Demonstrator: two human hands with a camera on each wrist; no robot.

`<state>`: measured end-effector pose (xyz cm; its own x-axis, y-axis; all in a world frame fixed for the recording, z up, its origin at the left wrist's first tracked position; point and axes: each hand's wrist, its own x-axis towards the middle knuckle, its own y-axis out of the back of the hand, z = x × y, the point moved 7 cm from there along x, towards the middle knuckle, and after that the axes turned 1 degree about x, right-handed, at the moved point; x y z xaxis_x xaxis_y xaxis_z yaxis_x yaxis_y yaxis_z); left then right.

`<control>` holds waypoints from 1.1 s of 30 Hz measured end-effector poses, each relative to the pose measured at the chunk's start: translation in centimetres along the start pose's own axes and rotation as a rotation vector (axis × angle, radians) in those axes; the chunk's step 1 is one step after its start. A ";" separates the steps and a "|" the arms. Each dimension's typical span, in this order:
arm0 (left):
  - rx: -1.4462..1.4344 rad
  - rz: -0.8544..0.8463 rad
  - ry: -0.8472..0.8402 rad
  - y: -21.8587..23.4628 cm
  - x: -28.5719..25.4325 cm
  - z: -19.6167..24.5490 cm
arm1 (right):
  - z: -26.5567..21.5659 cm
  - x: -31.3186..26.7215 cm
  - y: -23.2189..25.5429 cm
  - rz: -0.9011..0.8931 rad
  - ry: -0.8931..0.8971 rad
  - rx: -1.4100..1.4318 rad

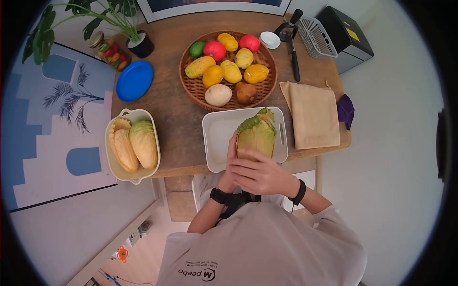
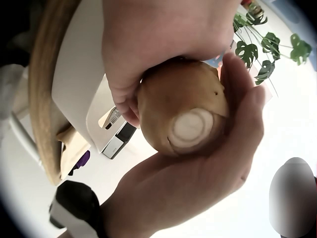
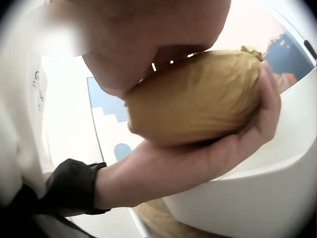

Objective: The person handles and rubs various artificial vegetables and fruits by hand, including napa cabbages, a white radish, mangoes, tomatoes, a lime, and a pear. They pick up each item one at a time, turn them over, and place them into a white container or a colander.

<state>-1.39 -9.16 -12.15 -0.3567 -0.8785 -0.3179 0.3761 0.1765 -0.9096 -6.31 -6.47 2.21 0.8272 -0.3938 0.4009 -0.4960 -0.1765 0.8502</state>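
Observation:
Both hands grip one napa cabbage [image 1: 256, 138] above the white tray [image 1: 217, 138], its leafy green end pointing away from the body. My left hand [image 1: 230, 162] cups its left side; in the right wrist view this hand [image 3: 208, 161] curls beneath the cabbage [image 3: 193, 99]. Across the lower part lies my right hand [image 1: 261, 175], fingers bent over it. The left wrist view shows the pale cut base of the cabbage [image 2: 190, 126], with the right hand [image 2: 198, 173] curved around it. Parts of both palms are hidden.
A cream basket [image 1: 156, 138] at left holds two cabbages. Behind the tray, a round wicker basket [image 1: 186, 88] holds several fruits. A blue plate [image 1: 134, 81], folded beige cloth [image 1: 312, 114], black-handled tool [image 1: 295, 66] and grey basket [image 1: 317, 38] also lie around.

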 end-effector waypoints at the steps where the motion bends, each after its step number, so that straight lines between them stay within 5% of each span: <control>1: -0.127 -0.086 0.072 0.8 0.4 -0.3 | 0.9 0.3 0.8 0.050 -0.073 -0.020; 3: -0.207 -0.121 0.102 1.0 0.6 -0.7 | 3.2 1.2 3.2 0.140 -0.210 -0.060; 9: 0.380 -0.016 -0.230 -2.3 -1.6 2.5 | 0.6 0.1 -0.2 -0.094 0.021 -0.006; 12: 0.203 -0.031 -0.166 -1.5 -0.8 1.6 | 3.5 0.8 1.8 0.092 -0.209 0.002; 14: -0.031 0.055 0.002 -0.5 0.0 0.3 | 3.2 0.5 1.3 0.046 -0.206 -0.005; 18: 0.208 -0.028 -0.141 -1.9 -0.9 1.8 | 0.7 -1.1 -1.1 -0.033 -0.028 0.071; 22: -0.012 -0.175 -0.135 -2.3 -0.7 1.3 | 3.9 0.2 2.5 0.080 -0.240 -0.016; 24: 0.078 -0.164 -0.161 -1.7 -0.9 1.1 | 3.5 -0.1 1.8 0.066 -0.231 -0.001; 26: 0.588 -0.041 -0.293 -1.6 -1.7 2.0 | 2.1 -1.4 -0.3 -0.002 -0.126 0.065; 29: -0.233 -0.276 -0.009 -1.3 -0.4 0.7 | 3.4 -0.4 1.6 0.048 -0.170 0.045; 33: 0.116 -0.089 -0.129 -0.5 -0.5 0.3 | 3.7 -0.5 1.6 0.107 -0.188 0.030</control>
<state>-1.12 -8.97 -11.42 -0.2827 -0.9394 -0.1939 0.4463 0.0501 -0.8935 -8.46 -9.87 2.12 0.7069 -0.5729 0.4148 -0.5883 -0.1507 0.7945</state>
